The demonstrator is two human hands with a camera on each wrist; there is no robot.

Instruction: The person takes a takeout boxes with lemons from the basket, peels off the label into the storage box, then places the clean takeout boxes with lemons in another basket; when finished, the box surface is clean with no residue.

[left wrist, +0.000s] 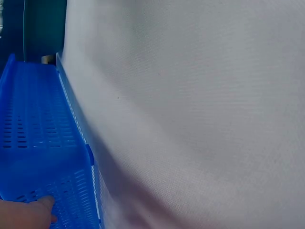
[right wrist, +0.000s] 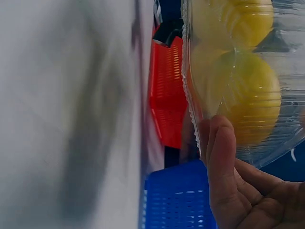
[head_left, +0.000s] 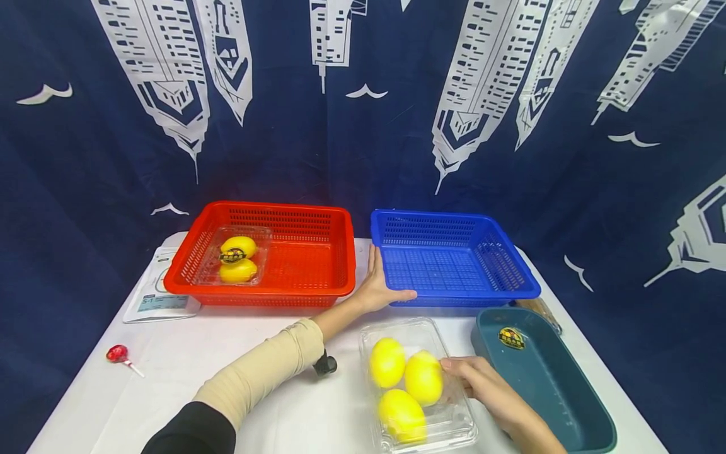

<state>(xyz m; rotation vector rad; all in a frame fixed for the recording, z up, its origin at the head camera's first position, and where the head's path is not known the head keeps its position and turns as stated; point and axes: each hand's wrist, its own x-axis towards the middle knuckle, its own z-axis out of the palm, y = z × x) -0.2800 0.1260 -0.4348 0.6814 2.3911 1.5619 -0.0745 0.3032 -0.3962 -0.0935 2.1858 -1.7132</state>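
A clear plastic box [head_left: 416, 331] with three lemons [head_left: 424, 378] in it is in my right hand [head_left: 482, 384], which grips the box by its right edge. In the right wrist view, the fingers [right wrist: 222, 152] curl against the ridged wall of the box [right wrist: 290, 95], which is raised off the table. My left hand [head_left: 379, 290] rests at the near left corner of the blue basket [head_left: 465, 294]. Its fingers stretch along the basket's left side, and the thumb points along the front rim. The left wrist view shows part of that hand [left wrist: 26, 213] against the blue mesh.
A red basket [head_left: 300, 268] on the left holds another clear box [head_left: 258, 243] with two lemons. On the right stands a teal basin [head_left: 544, 372] with a round sticker; a brown item [head_left: 541, 310] lies behind it. A lollipop [head_left: 117, 354] and a white packet [head_left: 161, 306] lie at left.
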